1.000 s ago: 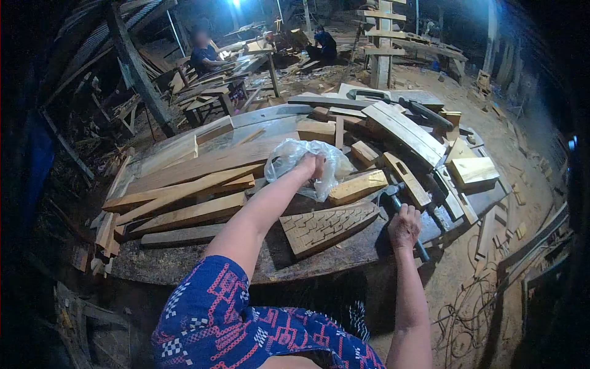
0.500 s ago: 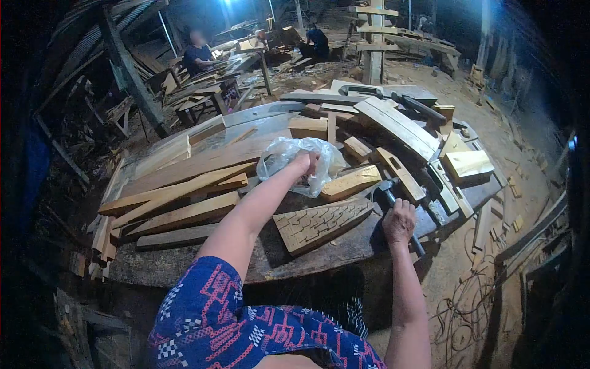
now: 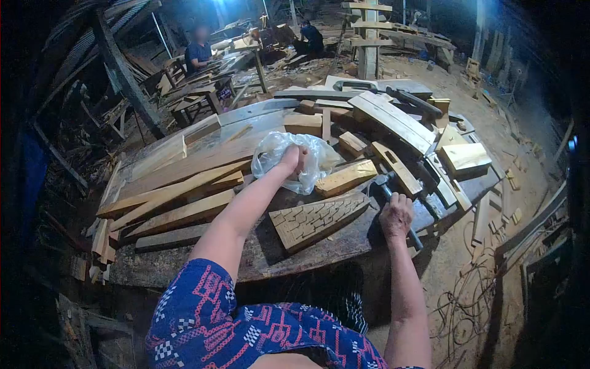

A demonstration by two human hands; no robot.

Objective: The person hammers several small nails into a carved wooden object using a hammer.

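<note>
My left hand reaches into a clear plastic bag; its fingers are hidden, so their grip does not show. The bag is crumpled and lies on the wooden worktable. At the right, my right hand is closed round the handle of a hammer, whose metal head points away from me at the table's edge. Between my arms sits a wooden block carved with a scale-like pattern. A plain wood block lies just beyond it, beside the bag.
Long wooden strips cover the left of the table. A slotted wood piece, a clamp and a pale block lie to the right. Cords trail over the ground. Two people sit in the background, one a seated person.
The view has shifted slightly, so the table appears a little further left and up. My left hand stays in the bag, and my right hand stays on the hammer.
</note>
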